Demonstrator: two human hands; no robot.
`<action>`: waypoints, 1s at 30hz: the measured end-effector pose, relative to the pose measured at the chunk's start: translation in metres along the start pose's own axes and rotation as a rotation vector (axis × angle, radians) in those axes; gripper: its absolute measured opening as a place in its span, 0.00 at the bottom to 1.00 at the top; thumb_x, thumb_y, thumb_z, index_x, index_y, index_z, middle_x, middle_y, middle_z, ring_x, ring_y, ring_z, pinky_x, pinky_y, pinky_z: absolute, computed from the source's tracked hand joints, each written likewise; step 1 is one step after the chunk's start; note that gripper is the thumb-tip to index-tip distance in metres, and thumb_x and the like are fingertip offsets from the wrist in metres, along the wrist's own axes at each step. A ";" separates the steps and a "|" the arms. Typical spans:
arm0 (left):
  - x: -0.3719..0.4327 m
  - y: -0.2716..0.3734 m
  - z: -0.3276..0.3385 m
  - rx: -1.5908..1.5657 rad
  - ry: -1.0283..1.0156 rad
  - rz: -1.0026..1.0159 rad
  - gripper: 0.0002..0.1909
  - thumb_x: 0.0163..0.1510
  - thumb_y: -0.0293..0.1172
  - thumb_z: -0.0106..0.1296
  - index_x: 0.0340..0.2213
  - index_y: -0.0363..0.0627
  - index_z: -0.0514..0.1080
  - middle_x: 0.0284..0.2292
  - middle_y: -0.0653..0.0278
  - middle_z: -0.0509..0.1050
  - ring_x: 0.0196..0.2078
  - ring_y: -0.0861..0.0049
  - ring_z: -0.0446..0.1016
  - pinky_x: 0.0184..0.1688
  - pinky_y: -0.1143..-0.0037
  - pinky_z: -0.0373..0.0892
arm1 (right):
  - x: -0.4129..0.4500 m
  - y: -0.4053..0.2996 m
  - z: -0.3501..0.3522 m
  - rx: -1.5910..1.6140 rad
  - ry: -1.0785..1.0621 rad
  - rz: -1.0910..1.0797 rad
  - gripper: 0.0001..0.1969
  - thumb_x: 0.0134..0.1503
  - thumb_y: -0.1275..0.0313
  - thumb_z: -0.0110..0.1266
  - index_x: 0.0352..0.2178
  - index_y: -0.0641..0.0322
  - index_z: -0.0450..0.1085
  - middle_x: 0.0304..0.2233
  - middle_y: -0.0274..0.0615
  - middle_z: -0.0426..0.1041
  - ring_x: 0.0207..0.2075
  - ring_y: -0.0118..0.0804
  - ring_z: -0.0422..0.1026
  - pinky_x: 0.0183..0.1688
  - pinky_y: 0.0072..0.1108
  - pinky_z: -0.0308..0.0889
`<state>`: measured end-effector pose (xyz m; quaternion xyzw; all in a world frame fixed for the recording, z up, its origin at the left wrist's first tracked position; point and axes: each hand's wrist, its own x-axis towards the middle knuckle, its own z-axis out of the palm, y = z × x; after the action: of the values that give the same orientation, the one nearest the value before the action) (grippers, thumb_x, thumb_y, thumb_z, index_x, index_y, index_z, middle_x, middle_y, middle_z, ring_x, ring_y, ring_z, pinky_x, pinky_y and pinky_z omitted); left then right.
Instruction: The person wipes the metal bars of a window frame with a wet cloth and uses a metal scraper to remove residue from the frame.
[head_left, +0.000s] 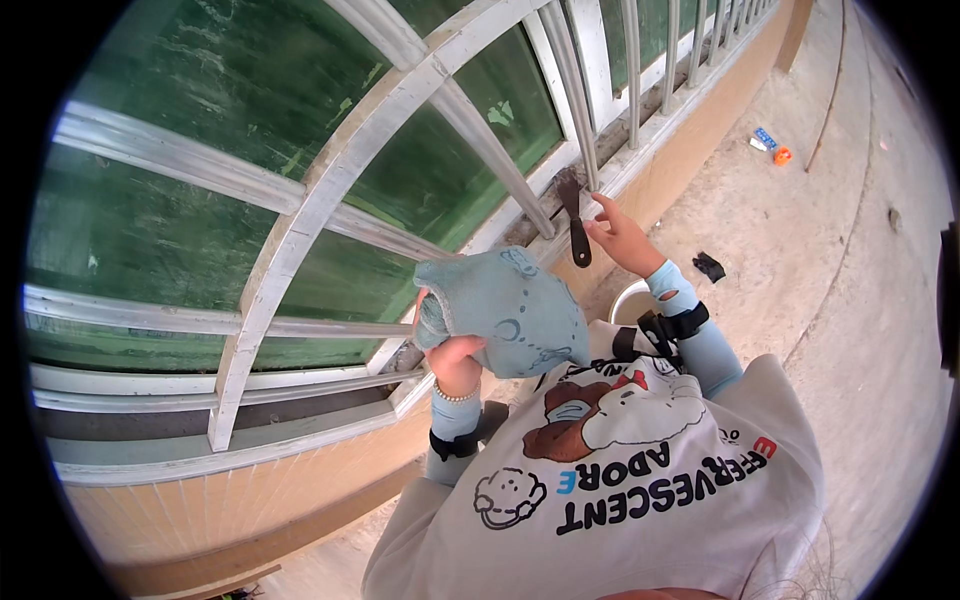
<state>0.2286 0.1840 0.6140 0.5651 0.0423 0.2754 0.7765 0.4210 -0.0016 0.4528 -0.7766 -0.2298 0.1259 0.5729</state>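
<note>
My left hand (456, 358) grips a blue-green cloth (517, 307) printed with darker moon shapes; the cloth drapes over the fingers and partly hides them. My right hand (626, 238) is at the window sill, its fingers apart and nothing held in it. Right beside those fingers, a putty knife (576, 221) leans on the sill between two metal bars, its black handle towards me and its dirty blade towards the glass. Whether a fingertip touches the handle, I cannot tell.
A window guard of metal bars (487, 139) with a curved crosspiece (300, 202) stands before smeared green glass (225, 67). Below my right forearm is a white bucket (628, 300), partly hidden. A black scrap (708, 266) and a small orange item (782, 156) lie on the concrete floor (780, 217).
</note>
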 end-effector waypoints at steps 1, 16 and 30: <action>-0.003 -0.010 -0.011 -0.016 0.048 -0.082 0.34 0.26 0.26 0.47 0.43 0.33 0.63 0.37 0.59 0.70 0.39 0.71 0.70 0.43 0.75 0.65 | -0.001 -0.008 -0.003 0.016 0.085 -0.035 0.30 0.53 0.59 0.51 0.53 0.61 0.52 0.35 0.55 0.68 0.33 0.42 0.71 0.39 0.28 0.66; 0.005 -0.022 0.019 -0.099 0.221 -0.372 0.17 0.32 0.22 0.41 0.29 0.34 0.70 0.33 0.61 0.73 0.37 0.69 0.69 0.44 0.75 0.63 | 0.018 -0.021 0.053 0.820 0.238 0.252 0.33 0.49 0.70 0.57 0.50 0.68 0.45 0.24 0.51 0.70 0.23 0.37 0.74 0.19 0.25 0.68; -0.024 -0.007 -0.008 -0.091 0.323 -0.385 0.22 0.30 0.23 0.41 0.33 0.34 0.69 0.36 0.58 0.73 0.40 0.67 0.69 0.46 0.73 0.64 | -0.013 -0.040 0.024 -0.280 0.157 0.077 0.25 0.57 0.57 0.43 0.53 0.59 0.57 0.21 0.44 0.73 0.25 0.38 0.73 0.29 0.28 0.66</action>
<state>0.2077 0.1776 0.5987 0.4595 0.2603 0.2110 0.8225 0.3902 0.0210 0.4829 -0.8645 -0.1698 0.0537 0.4700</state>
